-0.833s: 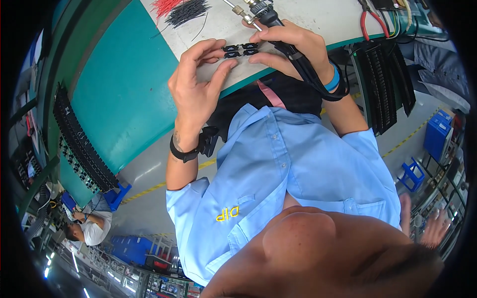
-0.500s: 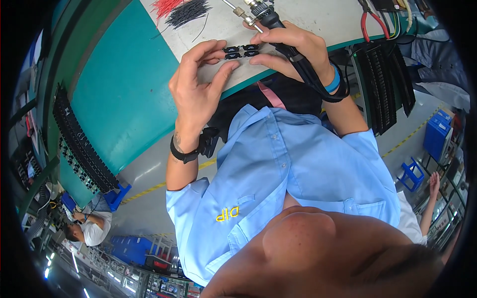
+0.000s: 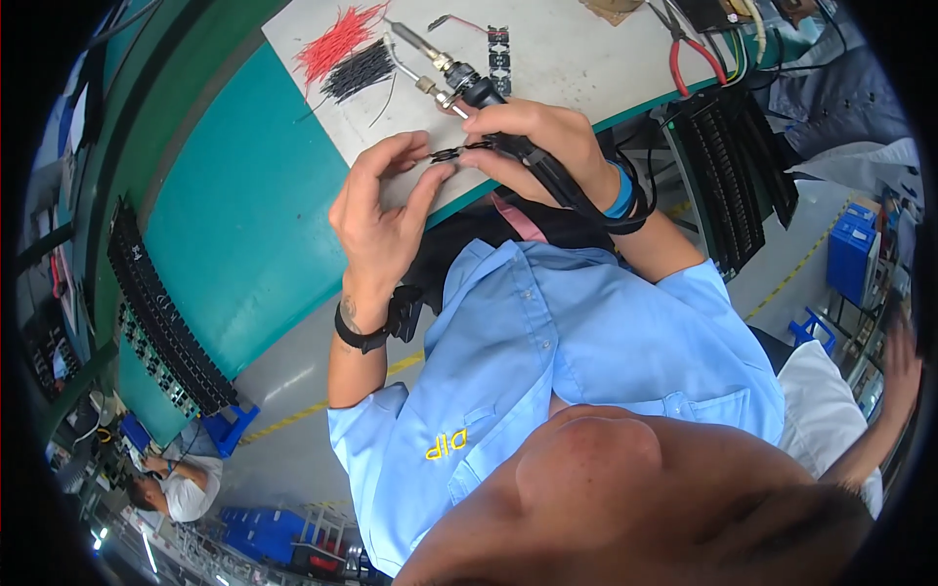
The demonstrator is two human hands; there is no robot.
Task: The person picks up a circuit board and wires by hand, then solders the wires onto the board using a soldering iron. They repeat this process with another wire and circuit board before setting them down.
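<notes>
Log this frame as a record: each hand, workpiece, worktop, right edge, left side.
left hand: pinching the left end of the small black pieces
right hand: gripping a soldering iron, fingertips at the pieces' right end
workpiece: between both hands, above the pale worktop; fine detail too small to tell
worktop: red wires, black wires, a black segmented strip
right edge: red-handled pliers
left side: black slotted rack

The left hand and right hand are hiding the ends of a black part near the table's front edge; the picture's top is cropping the far edge.
</notes>
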